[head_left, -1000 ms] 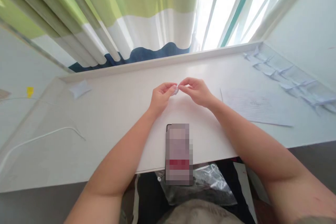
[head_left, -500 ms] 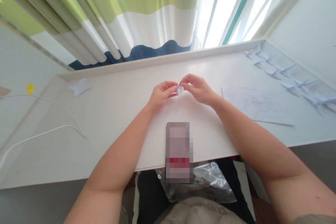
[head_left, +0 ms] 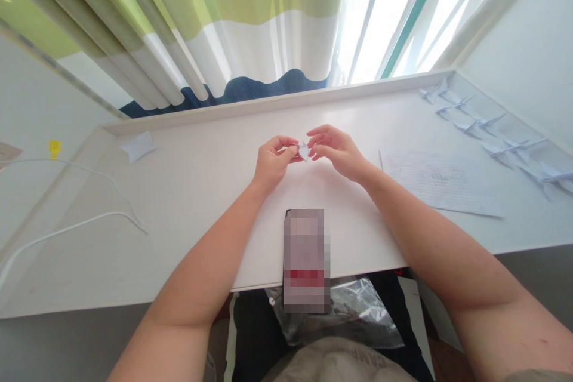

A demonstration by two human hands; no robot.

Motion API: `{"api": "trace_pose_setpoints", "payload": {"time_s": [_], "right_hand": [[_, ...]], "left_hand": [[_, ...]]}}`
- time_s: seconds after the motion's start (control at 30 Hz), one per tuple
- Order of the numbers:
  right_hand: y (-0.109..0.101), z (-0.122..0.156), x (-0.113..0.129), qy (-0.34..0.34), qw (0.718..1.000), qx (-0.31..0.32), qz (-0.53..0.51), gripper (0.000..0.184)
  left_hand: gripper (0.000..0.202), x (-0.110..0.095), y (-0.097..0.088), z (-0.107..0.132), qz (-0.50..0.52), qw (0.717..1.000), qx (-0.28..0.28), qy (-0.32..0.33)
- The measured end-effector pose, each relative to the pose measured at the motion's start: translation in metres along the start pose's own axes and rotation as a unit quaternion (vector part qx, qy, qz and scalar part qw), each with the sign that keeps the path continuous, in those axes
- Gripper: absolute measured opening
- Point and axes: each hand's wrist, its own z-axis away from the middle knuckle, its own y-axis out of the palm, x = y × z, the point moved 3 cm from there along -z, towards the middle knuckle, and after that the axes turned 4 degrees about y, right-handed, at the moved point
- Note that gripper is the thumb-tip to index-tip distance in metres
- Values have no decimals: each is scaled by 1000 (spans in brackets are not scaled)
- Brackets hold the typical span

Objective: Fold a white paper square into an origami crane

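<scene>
A small folded piece of white paper (head_left: 304, 150) is pinched between both hands, just above the middle of the white desk (head_left: 192, 191). My left hand (head_left: 273, 161) grips its left side with thumb and forefinger. From the right, my right hand (head_left: 336, 151) holds it with the fingertips, the other fingers curled loosely. Both forearms reach in from the bottom of the view.
A phone (head_left: 306, 259) lies at the desk's front edge, overhanging it. A written sheet of paper (head_left: 441, 182) lies to the right, with several folded paper cranes (head_left: 496, 131) beyond it. A folded paper piece (head_left: 136, 146) and a white cable (head_left: 67, 230) lie left. Curtains hang behind.
Both hands stayed together on the small paper and worked it slightly; its pointed shape shows more clearly between the fingertips now. The view shifted a little.
</scene>
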Motion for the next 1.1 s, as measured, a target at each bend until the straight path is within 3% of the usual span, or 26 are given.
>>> {"api": "trace_pose_setpoints", "payload": {"time_s": [0.2, 0.4, 0.73, 1.1], "right_hand": [[3, 2, 1, 17, 1000, 22, -12, 39], [-2, -2, -4, 16, 998, -23, -48, 46], [1, -1, -3, 32, 998, 6, -54, 41], [1, 0, -2, 53, 993, 34, -95, 36]], "left_hand": [[22, -2, 1, 1, -5, 999, 36, -2], [21, 3, -6, -4, -82, 993, 41, 74], [15, -6, -5, 2, -164, 978, 52, 118], [9, -11, -5, 5, -128, 977, 49, 161]]}}
